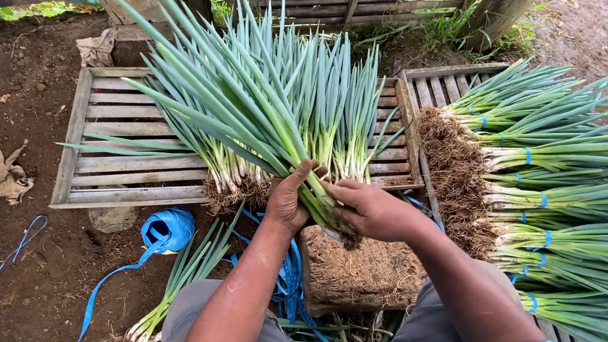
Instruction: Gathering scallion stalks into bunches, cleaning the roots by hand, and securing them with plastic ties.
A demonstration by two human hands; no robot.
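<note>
Gathering a bunch of green onions [294, 123] above the wooden block [361, 272], the left hand [288, 199] and right hand [372, 209] are both gripping its base; keeping roots level helps.

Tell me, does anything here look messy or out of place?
Mostly tidy: tied bundles lie stacked at right. But a few loose green onions lie on the dirt beside the blue twine roll, whose twine trails across the ground. Both hands, left hand and right hand, grip one bunch.
</note>
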